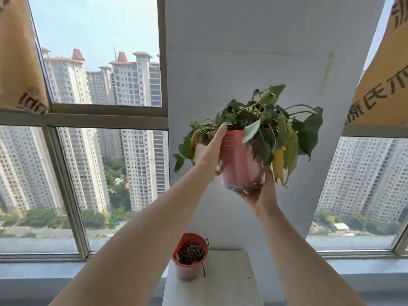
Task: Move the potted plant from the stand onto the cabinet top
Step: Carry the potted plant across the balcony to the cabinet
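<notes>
High against the wall (242, 51), left hand (209, 151) clamps the potted plant (245, 155) by its side, right hand (260, 195) cups underneath; small pot (189, 257) sits below on the light surface (227, 283).

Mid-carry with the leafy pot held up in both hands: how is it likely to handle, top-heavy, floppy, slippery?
Probably top-heavy: the foliage spreads wider than the red pot. The drooping, yellowed leaves look limp, so they will likely sway or snag. The thin plastic wall may flex; the right hand under the base and the left hand at the rim suit it.
</notes>
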Action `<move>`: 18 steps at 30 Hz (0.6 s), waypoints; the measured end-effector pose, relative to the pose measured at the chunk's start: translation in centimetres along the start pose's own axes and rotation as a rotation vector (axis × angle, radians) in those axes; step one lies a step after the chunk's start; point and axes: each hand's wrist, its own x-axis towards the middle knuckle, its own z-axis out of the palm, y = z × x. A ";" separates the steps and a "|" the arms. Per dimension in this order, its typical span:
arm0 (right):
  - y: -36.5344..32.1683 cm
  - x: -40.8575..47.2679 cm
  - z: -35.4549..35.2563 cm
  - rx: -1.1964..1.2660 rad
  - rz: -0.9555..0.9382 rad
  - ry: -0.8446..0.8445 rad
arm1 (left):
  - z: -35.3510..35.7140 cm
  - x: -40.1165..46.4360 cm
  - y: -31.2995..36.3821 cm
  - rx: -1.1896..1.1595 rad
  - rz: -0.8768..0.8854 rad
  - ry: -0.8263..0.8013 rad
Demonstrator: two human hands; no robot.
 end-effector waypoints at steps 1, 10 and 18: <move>-0.1 0.0 0.0 0.012 0.002 -0.008 | 0.0 0.0 -0.1 0.000 0.036 -0.025; -1.5 -0.3 1.1 0.145 0.016 -0.134 | -0.5 0.1 -2.4 -0.102 0.182 -0.246; -3.9 -0.4 1.0 0.069 -0.059 -0.195 | 0.7 0.4 -2.7 -0.261 0.187 -0.409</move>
